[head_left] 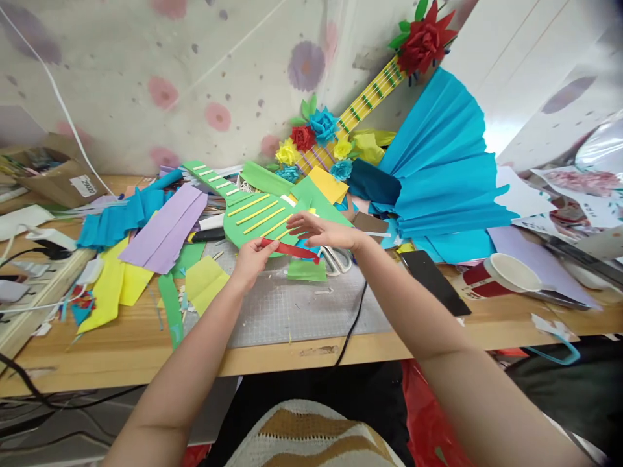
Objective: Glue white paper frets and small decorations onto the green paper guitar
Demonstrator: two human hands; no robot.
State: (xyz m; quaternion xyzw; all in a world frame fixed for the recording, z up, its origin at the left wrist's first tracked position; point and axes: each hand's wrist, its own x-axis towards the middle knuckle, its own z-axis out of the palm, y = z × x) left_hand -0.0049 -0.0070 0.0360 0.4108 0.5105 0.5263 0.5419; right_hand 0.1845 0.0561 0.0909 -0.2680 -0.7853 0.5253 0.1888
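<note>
My left hand (pixel 254 259) pinches one end of a narrow red paper strip (pixel 296 250), held above the grey cutting mat (pixel 272 318). Fingers spread, my right hand (pixel 324 231) hovers over the strip's other end and appears to hold nothing. Behind both hands lies a green paper guitar (pixel 248 217) with yellow strips across its body and pale strips along its neck. White-handled scissors (pixel 335 261) rest on the mat below my right hand, beside a small green paper piece (pixel 306 270).
Purple paper (pixel 168 227), yellow paper (pixel 107 292) and blue crepe paper (pixel 438 162) surround the mat. A yellow guitar with paper flowers (pixel 370 97) leans on the wall. To the right are a black phone-like slab (pixel 435 282) and a paper cup (pixel 506 275). A black cable (pixel 357 318) crosses the table edge.
</note>
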